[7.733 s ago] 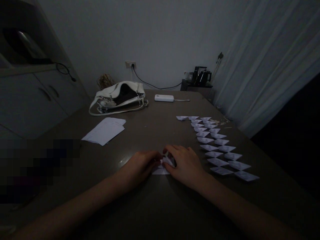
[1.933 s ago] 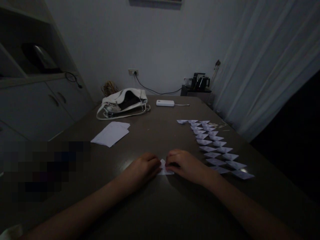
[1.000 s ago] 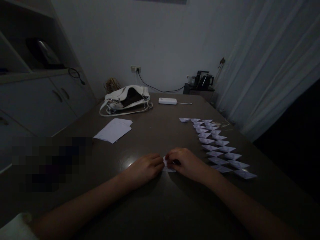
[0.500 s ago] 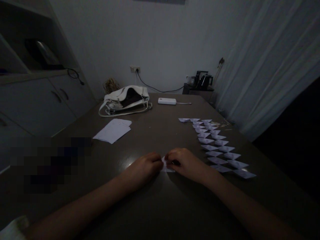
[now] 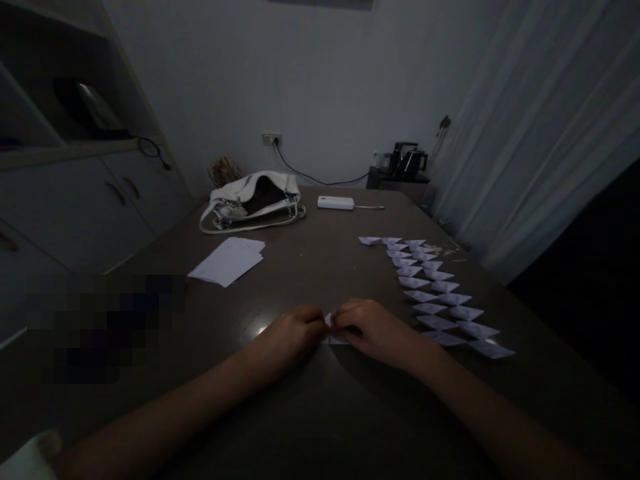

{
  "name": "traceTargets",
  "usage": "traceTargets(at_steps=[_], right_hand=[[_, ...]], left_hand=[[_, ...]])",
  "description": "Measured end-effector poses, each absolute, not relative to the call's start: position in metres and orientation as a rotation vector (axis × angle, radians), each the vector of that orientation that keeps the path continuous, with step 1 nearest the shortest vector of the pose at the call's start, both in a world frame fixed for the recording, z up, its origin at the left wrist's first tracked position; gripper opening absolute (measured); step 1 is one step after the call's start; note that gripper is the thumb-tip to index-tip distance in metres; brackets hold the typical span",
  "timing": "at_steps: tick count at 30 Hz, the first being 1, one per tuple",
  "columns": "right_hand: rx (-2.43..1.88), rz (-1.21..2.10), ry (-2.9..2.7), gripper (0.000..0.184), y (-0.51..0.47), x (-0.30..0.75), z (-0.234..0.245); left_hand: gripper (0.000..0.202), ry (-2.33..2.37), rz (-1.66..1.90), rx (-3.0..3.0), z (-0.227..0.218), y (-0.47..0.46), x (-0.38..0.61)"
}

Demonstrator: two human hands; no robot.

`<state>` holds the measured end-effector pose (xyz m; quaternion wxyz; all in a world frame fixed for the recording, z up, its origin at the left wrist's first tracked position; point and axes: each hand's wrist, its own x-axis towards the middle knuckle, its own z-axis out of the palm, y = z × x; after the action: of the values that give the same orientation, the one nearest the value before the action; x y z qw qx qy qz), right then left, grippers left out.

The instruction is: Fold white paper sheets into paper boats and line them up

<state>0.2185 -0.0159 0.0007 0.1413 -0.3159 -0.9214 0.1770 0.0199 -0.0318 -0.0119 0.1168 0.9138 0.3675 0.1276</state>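
A small piece of folded white paper (image 5: 338, 339) lies on the brown table between my two hands. My left hand (image 5: 295, 333) has its fingers closed on the paper's left side. From the other side, my right hand (image 5: 367, 327) pinches it, with thumb and forefinger close to the left fingertips. Most of the paper is hidden under the fingers. To the right, several folded paper boats (image 5: 435, 305) stand in two slanting columns. A stack of white paper sheets (image 5: 227, 262) lies to the left, beyond my left hand.
A white handbag (image 5: 253, 197) sits at the table's far left, and a white power bank (image 5: 335, 203) with a short cable at its far middle. A black kettle (image 5: 414, 163) stands on a low cabinet behind. White cabinets (image 5: 75, 207) line the left, and a curtain (image 5: 540, 133) hangs right.
My right fingers have shifted slightly left and down, closer to my left fingertips on the paper. The whole view has moved a little; the boats and sheets lie as before.
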Motion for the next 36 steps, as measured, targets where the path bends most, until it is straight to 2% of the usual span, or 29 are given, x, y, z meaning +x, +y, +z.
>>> traceTargets(at_steps=[11, 27, 36], right_hand=[[-1.064, 0.354, -2.741, 0.015, -0.028, 0.214, 0.011], [-1.058, 0.416, -2.699, 0.010, -0.027, 0.214, 0.010], [-1.075, 0.414, -2.691, 0.012, -0.029, 0.213, 0.012]], left_hand=[[0.017, 1.030, 0.489, 2.559, -0.014, -0.010, 0.019], [0.009, 1.006, 0.326, 2.724, 0.002, 0.015, 0.036], [0.006, 1.018, 0.383, 2.741, -0.009, 0.015, 0.040]])
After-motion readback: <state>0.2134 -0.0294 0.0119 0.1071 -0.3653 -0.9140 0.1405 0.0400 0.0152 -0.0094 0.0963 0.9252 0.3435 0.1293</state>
